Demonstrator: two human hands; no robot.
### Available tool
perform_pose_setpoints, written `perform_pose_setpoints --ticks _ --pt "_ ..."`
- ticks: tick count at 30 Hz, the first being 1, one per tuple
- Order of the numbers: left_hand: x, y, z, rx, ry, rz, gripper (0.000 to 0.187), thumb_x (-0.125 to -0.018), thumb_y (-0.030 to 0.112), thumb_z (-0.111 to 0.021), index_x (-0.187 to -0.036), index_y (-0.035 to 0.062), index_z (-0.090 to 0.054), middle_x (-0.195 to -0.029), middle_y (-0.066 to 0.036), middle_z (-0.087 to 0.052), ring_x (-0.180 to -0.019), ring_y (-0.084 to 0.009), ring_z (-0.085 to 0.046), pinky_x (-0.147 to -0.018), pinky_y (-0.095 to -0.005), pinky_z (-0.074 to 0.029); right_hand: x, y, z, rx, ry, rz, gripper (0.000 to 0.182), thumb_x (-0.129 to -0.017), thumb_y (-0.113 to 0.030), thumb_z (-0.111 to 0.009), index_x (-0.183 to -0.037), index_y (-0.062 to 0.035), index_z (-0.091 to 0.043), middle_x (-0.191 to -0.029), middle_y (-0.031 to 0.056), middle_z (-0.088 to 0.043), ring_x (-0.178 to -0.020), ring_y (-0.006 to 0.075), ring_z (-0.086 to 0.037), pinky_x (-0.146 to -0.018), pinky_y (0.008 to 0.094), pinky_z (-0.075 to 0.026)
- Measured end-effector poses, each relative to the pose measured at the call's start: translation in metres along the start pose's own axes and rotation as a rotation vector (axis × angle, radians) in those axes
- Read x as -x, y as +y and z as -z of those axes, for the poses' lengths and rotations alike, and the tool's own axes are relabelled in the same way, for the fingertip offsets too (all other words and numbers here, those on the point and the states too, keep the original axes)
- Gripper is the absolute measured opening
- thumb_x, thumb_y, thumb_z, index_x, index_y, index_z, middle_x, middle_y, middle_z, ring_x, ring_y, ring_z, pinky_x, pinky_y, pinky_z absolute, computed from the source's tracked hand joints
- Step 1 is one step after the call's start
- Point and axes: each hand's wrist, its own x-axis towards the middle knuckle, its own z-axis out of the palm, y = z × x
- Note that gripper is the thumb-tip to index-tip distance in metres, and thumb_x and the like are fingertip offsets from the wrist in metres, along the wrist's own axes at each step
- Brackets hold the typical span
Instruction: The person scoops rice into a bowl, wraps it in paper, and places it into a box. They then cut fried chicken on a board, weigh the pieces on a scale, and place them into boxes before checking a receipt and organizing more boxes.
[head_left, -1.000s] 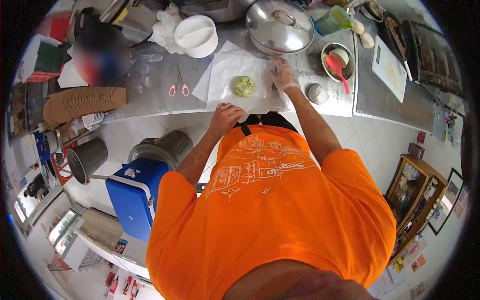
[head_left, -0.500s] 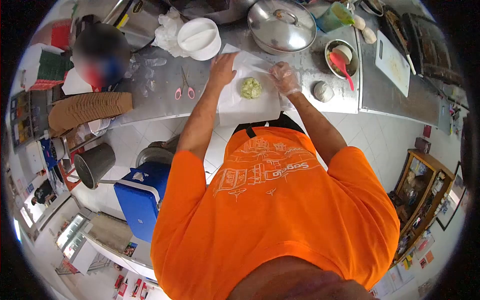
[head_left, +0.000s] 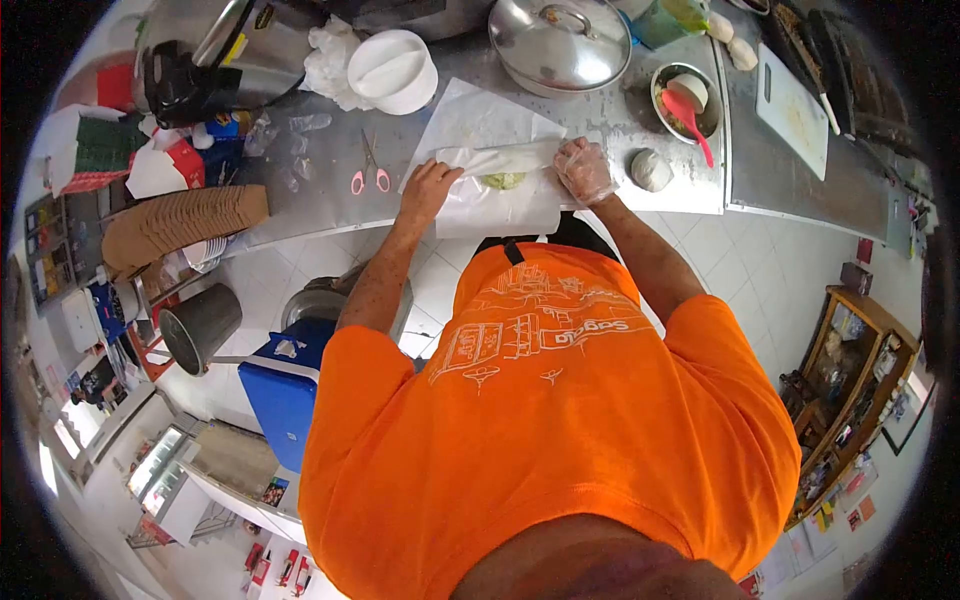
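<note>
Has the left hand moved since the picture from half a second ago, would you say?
Yes, back toward the near side. Judged against the scissors, the left hand was beyond their handles and is now about level with them.

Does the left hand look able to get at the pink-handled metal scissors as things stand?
Probably yes: the scissors lie uncovered near the left hand, though it must first let go of the thin white sheet.
</note>
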Motion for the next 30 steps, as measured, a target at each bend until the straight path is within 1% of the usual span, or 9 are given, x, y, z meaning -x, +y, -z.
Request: perform_pose_setpoints --ticks 7,12,16,21,24,26,27,29,30 --pt "-0.002 -0.002 0.016 -0.144 0.102 0.083 0.023 -0.071 0.008 -0.064 -0.093 0.0116 -0.065 -0.077 -0.002 -0.052 -0.082 -0.0209 -0.055 -0.073 -0.0365 -0.043 0.002 0.001 -0.002 0.001 0.127 0.043 0.011 -0.077 -0.019 -0.057 -0.085 -0.0124 -0.061 -0.094 0.0026 -0.059 -0.099 0.0253 -0.054 -0.078 0.0412 -0.044" --pt "0.000 -0.001 0.028 -0.088 0.217 0.145 0.020 -0.070 0.010 -0.069 -0.089 0.0163 -0.068 -0.082 -0.001 -0.055 -0.083 -0.0214 -0.055 -0.073 -0.0379 -0.042 -0.005 0.007 0.000 -0.219 0.403 0.150 0.017 -0.076 -0.016 -0.060 -0.091 -0.0102 -0.056 -0.095 0.0049 -0.059 -0.097 0.0248 -0.054 -0.078 0.0391 -0.045" --pt "0.011 -0.001 0.030 -0.079 0.223 0.058 0.016 -0.070 0.007 -0.067 -0.084 0.0148 -0.068 -0.081 0.001 -0.055 -0.082 -0.0202 -0.053 -0.077 -0.0366 -0.040 -0.002 0.010 -0.004 -0.198 0.394 0.174 0.016 -0.075 -0.010 -0.063 -0.089 -0.0074 -0.055 -0.094 0.0065 -0.060 -0.092 0.0277 -0.055 -0.075 0.0421 -0.045" --pt "0.030 -0.010 0.016 -0.072 0.193 0.047 0.015 -0.071 0.008 -0.068 -0.084 0.0154 -0.069 -0.082 0.002 -0.056 -0.085 -0.0201 -0.053 -0.078 -0.0374 -0.040 0.002 0.007 -0.003 -0.098 0.206 0.225 0.011 -0.072 -0.013 -0.061 -0.081 -0.0091 -0.058 -0.083 0.0033 -0.058 -0.087 0.0241 -0.055 -0.070 0.0378 -0.045" --pt "0.023 -0.003 0.020 -0.047 0.186 0.160 0.017 -0.071 0.008 -0.066 -0.086 0.0136 -0.068 -0.086 0.001 -0.056 -0.089 -0.0205 -0.052 -0.083 -0.0403 -0.038 0.002 0.005 -0.010 0.046 0.178 0.230 0.011 -0.067 -0.018 -0.059 -0.076 -0.0127 -0.058 -0.080 0.0032 -0.055 -0.087 0.0225 -0.055 -0.071 0.0363 -0.046" --pt "0.007 0.007 0.028 -0.242 0.176 0.383 0.024 -0.072 0.009 -0.064 -0.096 0.0119 -0.065 -0.099 -0.001 -0.057 -0.100 -0.0203 -0.050 -0.089 -0.0447 -0.034 0.002 0.005 -0.013 0.064 0.198 0.239 0.011 -0.067 -0.019 -0.059 -0.076 -0.0129 -0.058 -0.080 0.0030 -0.055 -0.088 0.0224 -0.055 -0.070 0.0361 -0.046" --pt "-0.006 0.015 0.037 -0.242 0.177 0.382 0.024 -0.072 0.009 -0.064 -0.096 0.0119 -0.065 -0.099 -0.001 -0.057 -0.100 -0.0203 -0.050 -0.089 -0.0447 -0.034 0.002 0.005 -0.013 0.082 0.217 0.248 0.011 -0.067 -0.019 -0.059 -0.076 -0.0130 -0.058 -0.079 0.0028 -0.055 -0.088 0.0223 -0.054 -0.070 0.0359 -0.045" --pt "-0.030 0.031 0.050 -0.022 0.048 0.352 0.042 -0.074 0.014 -0.062 -0.116 0.0109 -0.058 -0.122 -0.002 -0.053 -0.118 -0.0194 -0.044 -0.097 -0.0471 -0.029 0.002 0.006 -0.013 0.029 0.201 0.255 0.011 -0.068 -0.020 -0.059 -0.076 -0.0128 -0.058 -0.080 0.0032 -0.055 -0.088 0.0221 -0.054 -0.070 0.0358 -0.045" --pt "-0.038 0.040 0.048 -0.023 0.050 0.353 0.042 -0.074 0.014 -0.062 -0.116 0.0109 -0.058 -0.122 -0.002 -0.053 -0.118 -0.0194 -0.044 -0.097 -0.0471 -0.029 0.001 0.007 -0.013 -0.025 0.186 0.262 0.011 -0.069 -0.020 -0.059 -0.077 -0.0126 -0.058 -0.081 0.0035 -0.055 -0.089 0.0218 -0.054 -0.070 0.0356 -0.045"
